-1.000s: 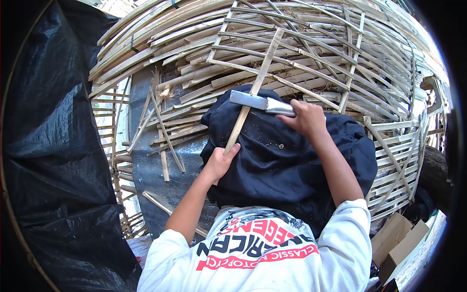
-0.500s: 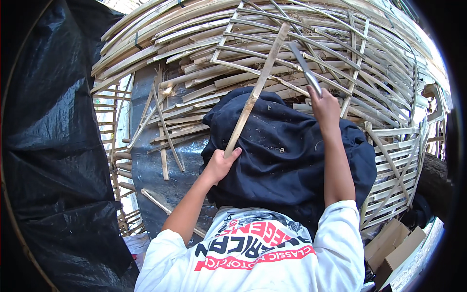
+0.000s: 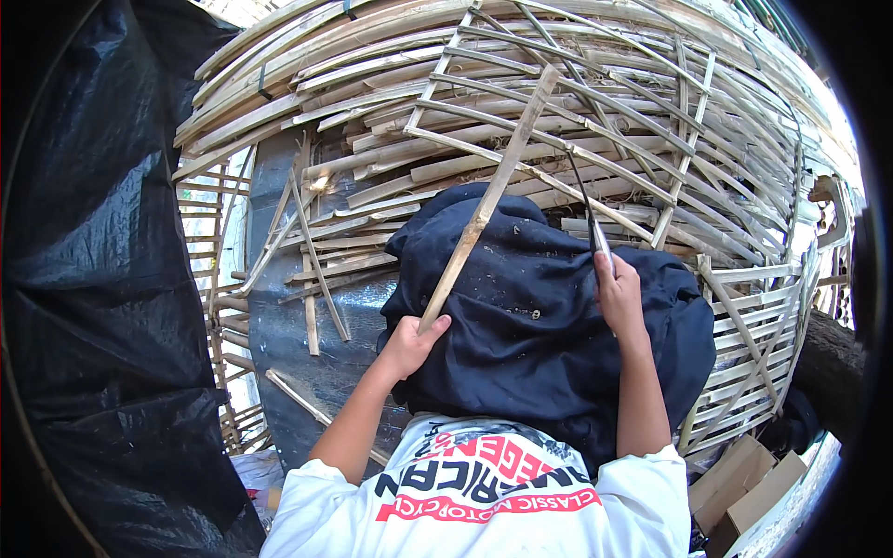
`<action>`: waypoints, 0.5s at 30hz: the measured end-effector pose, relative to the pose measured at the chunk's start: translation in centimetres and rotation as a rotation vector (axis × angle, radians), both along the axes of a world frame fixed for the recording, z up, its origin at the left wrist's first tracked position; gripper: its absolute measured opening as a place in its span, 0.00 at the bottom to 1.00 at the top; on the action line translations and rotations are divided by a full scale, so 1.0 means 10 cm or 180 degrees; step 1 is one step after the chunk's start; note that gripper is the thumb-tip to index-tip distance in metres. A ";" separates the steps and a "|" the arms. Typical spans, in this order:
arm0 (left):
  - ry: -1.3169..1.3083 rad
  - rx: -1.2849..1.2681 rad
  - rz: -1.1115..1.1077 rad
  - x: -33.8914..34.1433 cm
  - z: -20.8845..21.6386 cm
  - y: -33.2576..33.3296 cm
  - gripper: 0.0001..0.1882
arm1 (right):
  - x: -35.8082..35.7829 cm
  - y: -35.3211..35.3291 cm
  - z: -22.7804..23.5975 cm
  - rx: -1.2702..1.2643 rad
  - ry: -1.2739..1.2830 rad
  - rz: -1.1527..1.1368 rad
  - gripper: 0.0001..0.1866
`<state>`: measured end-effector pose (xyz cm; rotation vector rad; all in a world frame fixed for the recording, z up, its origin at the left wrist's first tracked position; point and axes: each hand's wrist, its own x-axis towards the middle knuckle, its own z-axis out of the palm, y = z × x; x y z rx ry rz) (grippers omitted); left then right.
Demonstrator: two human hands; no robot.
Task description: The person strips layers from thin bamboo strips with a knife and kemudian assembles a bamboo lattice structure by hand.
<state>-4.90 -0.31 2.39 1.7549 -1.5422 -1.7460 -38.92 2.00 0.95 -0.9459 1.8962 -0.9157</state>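
The left hand (image 3: 412, 348) gripped a likely light, stiff bamboo strip (image 3: 478, 219), best held near one end, the right hand (image 3: 619, 296) a knife (image 3: 600, 241)

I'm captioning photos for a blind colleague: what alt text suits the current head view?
A person's left-hand grip holds a pale bamboo strip, and the right-hand grip a knife apart from it, over dark cloth. Stacked bamboo slats lie beyond.

We count 2 bare hands (image 3: 407, 348), 1 knife (image 3: 601, 244), 1 held bamboo strip (image 3: 487, 202), 1 dark cloth (image 3: 498, 321) and 1 white shirt (image 3: 577, 535).
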 end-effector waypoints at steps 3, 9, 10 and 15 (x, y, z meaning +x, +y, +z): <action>0.0013 0.0391 -0.0165 0.09 0.22 0.12 0.29 | 0.14 0.13 0.25 -0.0237 0.0416 0.0377 0.22; -0.0108 -0.0061 -0.0330 0.26 -0.03 0.40 0.30 | 0.46 -0.10 0.43 -0.0274 0.1661 0.1525 0.32; -0.0098 -0.0064 -0.0320 0.24 -0.08 0.43 0.30 | 0.45 -0.14 0.41 -0.0277 0.1671 0.1535 0.32; -0.0185 -0.0526 -0.0227 0.15 -0.13 0.45 0.32 | 0.34 -0.37 0.15 -0.0308 0.2353 0.1918 0.34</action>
